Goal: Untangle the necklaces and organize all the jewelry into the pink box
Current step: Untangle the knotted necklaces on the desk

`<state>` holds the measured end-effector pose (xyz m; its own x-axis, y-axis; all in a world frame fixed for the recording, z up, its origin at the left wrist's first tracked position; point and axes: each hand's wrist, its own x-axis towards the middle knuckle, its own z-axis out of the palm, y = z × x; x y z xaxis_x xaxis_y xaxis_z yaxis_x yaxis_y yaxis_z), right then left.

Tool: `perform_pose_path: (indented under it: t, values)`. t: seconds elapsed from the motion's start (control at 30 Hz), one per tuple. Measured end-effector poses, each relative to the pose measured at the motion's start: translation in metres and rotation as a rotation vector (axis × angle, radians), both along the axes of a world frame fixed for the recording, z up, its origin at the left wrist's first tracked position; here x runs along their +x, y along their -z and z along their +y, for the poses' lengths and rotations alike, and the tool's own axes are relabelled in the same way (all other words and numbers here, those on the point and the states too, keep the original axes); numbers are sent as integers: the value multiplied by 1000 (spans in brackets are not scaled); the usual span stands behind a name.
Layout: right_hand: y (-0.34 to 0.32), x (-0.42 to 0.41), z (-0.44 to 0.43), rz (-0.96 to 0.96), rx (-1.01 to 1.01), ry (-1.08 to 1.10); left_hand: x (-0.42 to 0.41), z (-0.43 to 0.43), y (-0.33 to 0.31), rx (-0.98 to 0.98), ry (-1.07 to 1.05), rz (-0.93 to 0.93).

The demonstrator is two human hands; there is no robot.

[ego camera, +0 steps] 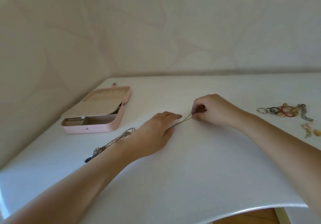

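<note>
Untangling underway: your right hand (pixel 211 110) pinches the necklaces (pixel 184 120); left hand (pixel 156 131) lies flat, pinning them mid-table. Pink box (pixel 97 110) open, seemingly unfilled; loose jewelry (pixel 286 111) remains.

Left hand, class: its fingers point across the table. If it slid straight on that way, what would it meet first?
Probably the right hand, which pinches the thin chain just beyond the left hand fingertips. The chain already runs under those fingers; depth is hard to judge.
</note>
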<state>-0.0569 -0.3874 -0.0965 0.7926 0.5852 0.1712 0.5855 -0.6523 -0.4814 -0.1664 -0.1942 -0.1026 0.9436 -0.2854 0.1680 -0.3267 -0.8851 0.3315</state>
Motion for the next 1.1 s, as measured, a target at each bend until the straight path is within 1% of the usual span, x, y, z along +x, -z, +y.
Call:
perform_pose_path:
  t: [0.1,0.2,0.3,0.37,0.43,0.5,0.57,0.63,0.7,0.73,0.8,0.87,0.93,1.03,1.1]
  values:
    - [0,-7,-7,96,5,-47,16,-6,7,-4,75,67]
    - [-6,-9,-14,186,-53,-106,27,-4,13,70,89,121]
    - [-15,-13,-17,191,-191,-180,28,2,15,183,23,170]
    - [-20,-17,-19,214,-263,-220,26,11,17,221,-36,192]
    - [-23,-19,-22,236,-328,-242,21,18,17,214,-67,175]
    - [-25,-21,-22,247,-349,-249,15,21,15,128,-77,122]
    - [-27,-22,-22,250,-349,-255,6,22,11,12,-90,7]
    - [-29,-24,-22,251,-342,-256,-5,23,8,-46,-92,-123]
    - [-28,-28,-19,238,-242,-244,-14,26,9,-82,-77,-208]
    - [-25,-30,-15,227,-140,-232,-18,27,10,-99,-78,-218]
    - [-14,-37,-1,215,70,-227,-24,28,10,-150,-116,-155]
    - [0,-46,14,200,164,-272,-25,29,11,-167,-143,-111]
    - [12,-50,24,163,142,-329,-24,29,11,-138,-156,-109]
    - [19,-48,25,68,5,-367,-23,29,14,-43,-163,-89]
    - [18,-45,24,46,-92,-352,-23,29,15,-5,-176,-64]
